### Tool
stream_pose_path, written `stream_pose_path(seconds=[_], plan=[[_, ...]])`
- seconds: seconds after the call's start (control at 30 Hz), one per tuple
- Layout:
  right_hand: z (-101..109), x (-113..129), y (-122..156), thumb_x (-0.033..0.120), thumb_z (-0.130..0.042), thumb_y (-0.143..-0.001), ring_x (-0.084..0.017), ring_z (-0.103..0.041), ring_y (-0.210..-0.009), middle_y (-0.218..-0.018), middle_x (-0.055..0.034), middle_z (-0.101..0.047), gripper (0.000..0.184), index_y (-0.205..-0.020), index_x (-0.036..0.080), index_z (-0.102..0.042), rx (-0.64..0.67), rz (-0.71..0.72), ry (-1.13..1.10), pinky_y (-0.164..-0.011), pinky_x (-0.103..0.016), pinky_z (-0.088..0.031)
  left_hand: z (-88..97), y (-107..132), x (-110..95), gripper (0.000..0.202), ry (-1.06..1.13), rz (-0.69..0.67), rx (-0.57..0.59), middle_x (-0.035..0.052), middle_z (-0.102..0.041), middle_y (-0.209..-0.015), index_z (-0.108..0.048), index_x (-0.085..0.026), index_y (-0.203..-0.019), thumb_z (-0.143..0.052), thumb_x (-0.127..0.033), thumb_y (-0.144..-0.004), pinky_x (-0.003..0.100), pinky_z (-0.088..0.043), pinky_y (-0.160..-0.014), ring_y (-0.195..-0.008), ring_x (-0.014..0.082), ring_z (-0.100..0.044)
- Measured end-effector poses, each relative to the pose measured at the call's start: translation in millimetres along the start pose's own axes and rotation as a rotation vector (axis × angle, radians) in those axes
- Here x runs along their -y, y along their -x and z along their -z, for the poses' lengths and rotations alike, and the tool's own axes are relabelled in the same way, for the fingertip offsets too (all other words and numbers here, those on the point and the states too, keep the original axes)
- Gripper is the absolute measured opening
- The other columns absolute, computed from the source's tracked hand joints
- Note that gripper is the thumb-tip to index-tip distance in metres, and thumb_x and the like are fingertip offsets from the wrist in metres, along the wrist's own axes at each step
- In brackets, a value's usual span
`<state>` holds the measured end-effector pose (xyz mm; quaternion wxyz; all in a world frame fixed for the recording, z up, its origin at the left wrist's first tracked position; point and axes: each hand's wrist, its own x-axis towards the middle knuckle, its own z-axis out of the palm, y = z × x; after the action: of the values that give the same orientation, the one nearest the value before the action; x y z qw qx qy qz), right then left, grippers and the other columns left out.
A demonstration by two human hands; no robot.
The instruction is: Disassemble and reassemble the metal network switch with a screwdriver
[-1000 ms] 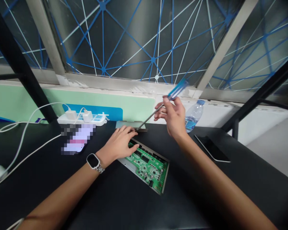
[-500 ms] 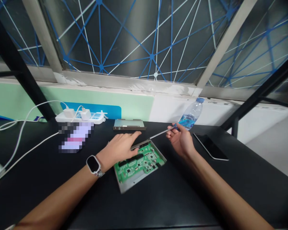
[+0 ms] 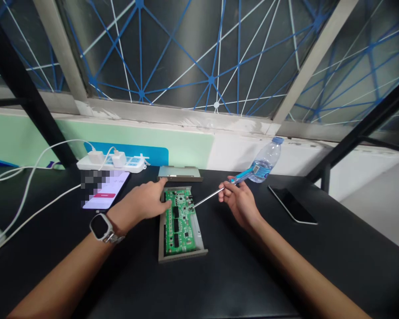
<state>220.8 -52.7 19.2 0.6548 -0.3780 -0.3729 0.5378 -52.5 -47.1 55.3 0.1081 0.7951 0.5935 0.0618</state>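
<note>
A green circuit board [image 3: 186, 221] sits in a shallow metal case [image 3: 182, 256] on the black table, its long side pointing away from me. My left hand [image 3: 142, 201] grips the case's far left corner, thumb over the board and index finger stretched along the edge; the other fingers are hidden. My right hand [image 3: 237, 199] pinches a long screwdriver [image 3: 208, 197] with a blue translucent handle. Its metal shaft slants down leftward, and the tip meets the board's upper right part. Whether it sits on a screw is too small to tell.
A metal cover [image 3: 180, 173] lies behind the board. At the back right a water bottle [image 3: 266, 159] stands near a dark phone-like device [image 3: 291, 204]. A lit phone [image 3: 106, 190], a power strip [image 3: 133, 164] and white cables [image 3: 36, 170] occupy the left.
The case with the board has turned so its long side points away from me. My left hand has shifted left; my right hand has come left and lower, bringing the screwdriver tip onto the board.
</note>
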Motion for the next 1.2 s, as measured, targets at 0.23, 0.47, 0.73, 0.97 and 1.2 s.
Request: stream_pose_path(seconds=[0.23,0.47,0.73,0.97,1.2], plan=[[-7.9,-4.1,8.9,0.018,-0.077,-0.073,-0.015,-0.063,-0.062,-0.076,-0.0020,-0.069,0.028,-0.086,0.020,-0.051,0.042,-0.044,-0.084,-0.057,-0.027,-0.051,-2.6,-19.6,48.6,0.013,-0.026,0.041,-0.004,0.0072,-0.066,-0.075,-0.059,-0.021,-0.074,-0.054,-0.033,-0.073,0.033,-0.036,-0.058,-0.062,0.0226,-0.059],[-13.8,-11.6,15.7,0.021,-0.076,-0.076,-0.016,-0.066,-0.066,-0.081,-0.0045,-0.071,0.020,-0.081,0.017,-0.057,0.071,-0.102,-0.098,-0.064,-0.029,-0.055,-17.4,-23.0,56.6,0.003,0.039,0.010,0.015,0.0050,-0.061,-0.065,-0.053,-0.021,-0.064,-0.053,-0.022,-0.066,0.031,-0.032,-0.056,-0.059,0.0196,-0.054],[-14.6,-11.4,16.2,0.020,-0.077,-0.073,-0.016,-0.067,-0.065,-0.079,-0.0039,-0.072,0.021,-0.080,0.018,-0.058,0.052,-0.105,-0.116,-0.063,-0.029,-0.056,-8.8,-24.0,47.0,0.009,0.180,-0.214,-0.092,0.0022,-0.055,-0.067,-0.050,-0.021,-0.074,-0.048,-0.025,-0.082,0.031,-0.032,-0.060,-0.062,0.0182,-0.050],[-15.1,-13.4,15.8,0.018,-0.079,-0.072,-0.015,-0.067,-0.066,-0.080,-0.0056,-0.073,0.023,-0.079,0.017,-0.058,0.008,-0.098,-0.139,-0.066,-0.028,-0.056,-2.6,-3.0,3.8,0.025,0.490,-0.261,-0.077,0.0001,-0.049,-0.078,-0.043,-0.022,-0.083,-0.031,-0.036,-0.099,0.031,-0.036,-0.072,-0.075,0.0182,-0.048],[-19.2,-8.5,20.9,0.016,-0.078,-0.071,-0.016,-0.068,-0.065,-0.077,-0.0047,-0.073,0.024,-0.081,0.019,-0.057,-0.064,0.009,-0.210,-0.064,-0.029,-0.056,-31.7,5.1,-12.5,0.031,0.815,-0.206,-0.136,-0.0020,-0.043,-0.075,-0.040,-0.022,-0.077,-0.032,-0.041,-0.100,0.030,-0.034,-0.071,-0.073,0.0161,-0.042]])
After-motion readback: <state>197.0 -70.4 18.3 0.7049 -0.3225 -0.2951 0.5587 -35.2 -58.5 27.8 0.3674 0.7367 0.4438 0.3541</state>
